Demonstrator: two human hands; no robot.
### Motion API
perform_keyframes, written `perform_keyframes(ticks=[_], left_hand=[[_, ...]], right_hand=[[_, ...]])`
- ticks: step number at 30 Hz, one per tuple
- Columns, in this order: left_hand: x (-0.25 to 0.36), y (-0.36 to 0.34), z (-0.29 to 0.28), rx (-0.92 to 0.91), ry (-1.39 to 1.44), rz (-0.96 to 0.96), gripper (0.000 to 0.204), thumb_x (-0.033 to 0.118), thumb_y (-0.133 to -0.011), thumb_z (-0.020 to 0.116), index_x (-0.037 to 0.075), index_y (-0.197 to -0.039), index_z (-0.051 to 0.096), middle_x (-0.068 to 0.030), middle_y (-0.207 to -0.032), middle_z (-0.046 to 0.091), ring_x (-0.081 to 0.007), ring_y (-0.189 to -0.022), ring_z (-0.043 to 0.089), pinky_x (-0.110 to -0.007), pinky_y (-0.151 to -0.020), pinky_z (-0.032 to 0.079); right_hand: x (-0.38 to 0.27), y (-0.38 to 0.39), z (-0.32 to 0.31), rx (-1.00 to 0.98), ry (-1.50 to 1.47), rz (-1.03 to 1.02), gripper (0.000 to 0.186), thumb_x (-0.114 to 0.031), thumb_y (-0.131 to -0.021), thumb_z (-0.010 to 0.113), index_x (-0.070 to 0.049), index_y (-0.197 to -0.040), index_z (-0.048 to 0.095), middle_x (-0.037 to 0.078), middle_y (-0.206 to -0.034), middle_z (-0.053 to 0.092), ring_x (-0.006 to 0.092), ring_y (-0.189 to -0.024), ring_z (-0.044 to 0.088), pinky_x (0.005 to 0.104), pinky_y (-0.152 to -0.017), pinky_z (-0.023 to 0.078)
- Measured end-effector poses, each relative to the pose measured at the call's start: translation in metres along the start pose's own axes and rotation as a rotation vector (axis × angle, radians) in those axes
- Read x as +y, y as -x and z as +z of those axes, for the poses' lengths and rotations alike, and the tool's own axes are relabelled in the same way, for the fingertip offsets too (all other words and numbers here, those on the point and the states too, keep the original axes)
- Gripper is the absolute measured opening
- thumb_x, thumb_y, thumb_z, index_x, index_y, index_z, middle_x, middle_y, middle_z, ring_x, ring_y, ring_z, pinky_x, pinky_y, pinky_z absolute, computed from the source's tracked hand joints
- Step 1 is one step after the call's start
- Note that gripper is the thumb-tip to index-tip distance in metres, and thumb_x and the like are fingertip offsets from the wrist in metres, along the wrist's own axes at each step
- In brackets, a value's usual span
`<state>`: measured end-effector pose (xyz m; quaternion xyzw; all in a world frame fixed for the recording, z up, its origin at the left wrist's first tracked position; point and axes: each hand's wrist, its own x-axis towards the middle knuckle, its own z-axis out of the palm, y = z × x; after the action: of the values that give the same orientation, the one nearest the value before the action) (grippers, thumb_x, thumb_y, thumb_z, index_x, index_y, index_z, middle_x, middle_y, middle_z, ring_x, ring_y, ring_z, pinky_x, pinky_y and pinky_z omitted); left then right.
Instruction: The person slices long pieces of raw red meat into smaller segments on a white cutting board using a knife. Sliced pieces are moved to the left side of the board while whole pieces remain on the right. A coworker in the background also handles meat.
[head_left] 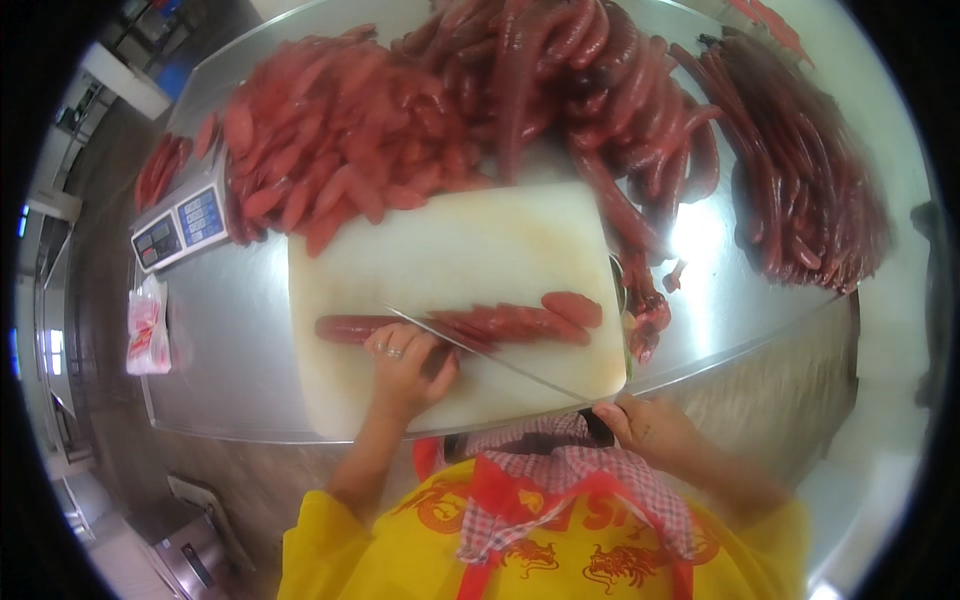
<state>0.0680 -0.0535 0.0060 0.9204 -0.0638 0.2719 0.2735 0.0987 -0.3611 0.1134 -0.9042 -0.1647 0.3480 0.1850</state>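
A dark red sausage [352, 328] lies crosswise on the white cutting board [450, 245]. My left hand [405, 368], with a ring on one finger, is closed over its uncut part. In my right hand [648, 425], at the board's near right corner, is the handle of a long knife [520, 372]. Its thin blade slants up to the left across the sausage, just right of my left fingers. Right of the blade, oblique sausage slices [515, 325] overlap in a row, the last ones [572, 308] lying a little apart.
A big heap of cut slices [340, 125] covers the table's far left, beside a digital scale [185, 225]. Whole sausages [590, 60] pile up behind the board. Long thin sausages [800, 150] lie at the far right. Scraps [648, 318] sit by the board's right edge; a plastic packet [148, 328] hangs near the left edge.
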Motion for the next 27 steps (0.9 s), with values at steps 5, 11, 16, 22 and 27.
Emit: perform_keyframes(ticks=[5, 11, 16, 22, 27], left_hand=[[0.0, 0.002, 0.001, -0.004, 0.023, -0.003, 0.025, 0.017, -0.067, 0.076, 0.013, -0.087, 0.062, -0.0048, -0.091, 0.059, -0.0272, -0.092, 0.054, -0.042, -0.085, 0.035], [-0.012, 0.001, -0.008, 0.034, -0.01, 0.065, 0.025, 0.013, -0.067, 0.075, 0.011, -0.088, 0.063, -0.007, -0.091, 0.059, -0.0285, -0.087, 0.055, -0.041, -0.082, 0.039], [-0.021, 0.001, -0.016, 0.0, -0.024, 0.059, 0.025, 0.013, -0.067, 0.074, 0.01, -0.089, 0.063, -0.009, -0.092, 0.06, -0.0284, -0.087, 0.057, -0.041, -0.082, 0.041], [-0.017, 0.004, -0.014, 0.007, -0.018, 0.048, 0.024, 0.011, -0.067, 0.075, 0.009, -0.088, 0.062, -0.0083, -0.09, 0.059, -0.0278, -0.085, 0.057, -0.04, -0.079, 0.041], [-0.022, 0.007, -0.023, 0.097, -0.047, 0.049, 0.024, 0.009, -0.068, 0.075, 0.008, -0.088, 0.061, -0.0085, -0.09, 0.058, -0.0284, -0.083, 0.056, -0.04, -0.077, 0.041]], right_hand=[[-0.03, -0.063, 0.034, 0.057, 0.024, -0.156, 0.062, -0.049, -0.101, 0.04, 0.003, -0.076, 0.063, 0.026, -0.072, 0.064, 0.0456, -0.073, 0.063, 0.0508, -0.07, 0.051], [-0.044, -0.073, 0.028, 0.069, -0.02, -0.123, 0.056, -0.048, -0.099, 0.044, 0.002, -0.087, 0.064, 0.027, -0.078, 0.065, 0.047, -0.075, 0.062, 0.0505, -0.07, 0.05], [-0.015, -0.001, 0.009, 0.066, -0.005, -0.042, 0.061, -0.049, -0.101, 0.039, 0.002, -0.078, 0.063, 0.025, -0.067, 0.063, 0.0448, -0.066, 0.064, 0.0518, -0.064, 0.052], [-0.059, -0.089, 0.049, 0.156, 0.07, -0.269, 0.064, -0.049, -0.101, 0.039, 0.001, -0.072, 0.065, 0.023, -0.065, 0.063, 0.042, -0.064, 0.064, 0.049, -0.062, 0.053], [-0.074, -0.092, 0.04, 0.178, 0.076, -0.334, 0.059, -0.048, -0.102, 0.039, 0.002, -0.086, 0.065, 0.022, -0.073, 0.065, 0.0405, -0.068, 0.065, 0.0484, -0.062, 0.053]])
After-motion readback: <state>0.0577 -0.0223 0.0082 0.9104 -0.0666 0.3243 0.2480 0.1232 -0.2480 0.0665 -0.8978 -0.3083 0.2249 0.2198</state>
